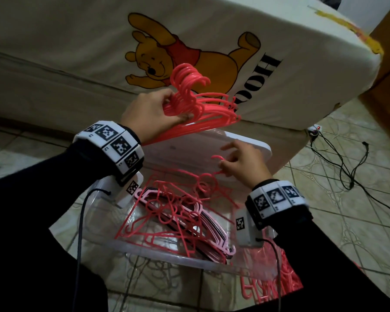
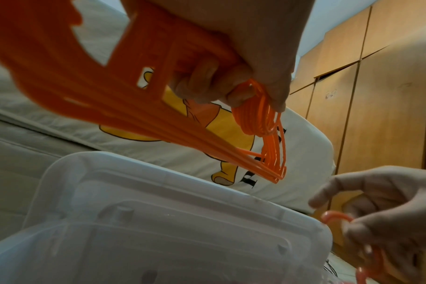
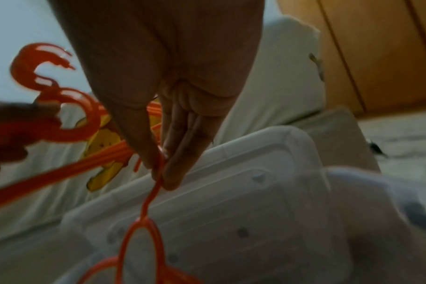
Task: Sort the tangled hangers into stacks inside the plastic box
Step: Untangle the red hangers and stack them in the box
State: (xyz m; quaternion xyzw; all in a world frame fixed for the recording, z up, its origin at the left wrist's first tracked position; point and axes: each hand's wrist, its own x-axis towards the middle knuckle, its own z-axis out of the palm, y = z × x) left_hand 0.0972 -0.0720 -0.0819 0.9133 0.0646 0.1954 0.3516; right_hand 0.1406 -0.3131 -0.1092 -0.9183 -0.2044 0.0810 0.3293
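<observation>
My left hand (image 1: 158, 109) grips an aligned bundle of several coral-red hangers (image 1: 203, 109) by their necks, held above the far end of the clear plastic box (image 1: 158, 255). In the left wrist view the curled fingers (image 2: 207, 82) wrap that bundle (image 2: 134, 107). My right hand (image 1: 239, 164) pinches the hook of a single red hanger (image 1: 217, 157) over the box's far right; in the right wrist view thumb and finger clamp its neck (image 3: 156, 188). A tangle of red hangers (image 1: 167, 212) lies in the box on a stack of pink and dark hangers (image 1: 209, 230).
The box's white lid (image 1: 189, 145) leans against a bed with a cartoon-bear sheet (image 1: 212, 48). More red hangers (image 1: 270, 287) lie on the tiled floor beside the box's near right corner. Black cables (image 1: 347, 167) trail on the floor at right. Wooden wardrobe doors (image 2: 377, 96) stand behind.
</observation>
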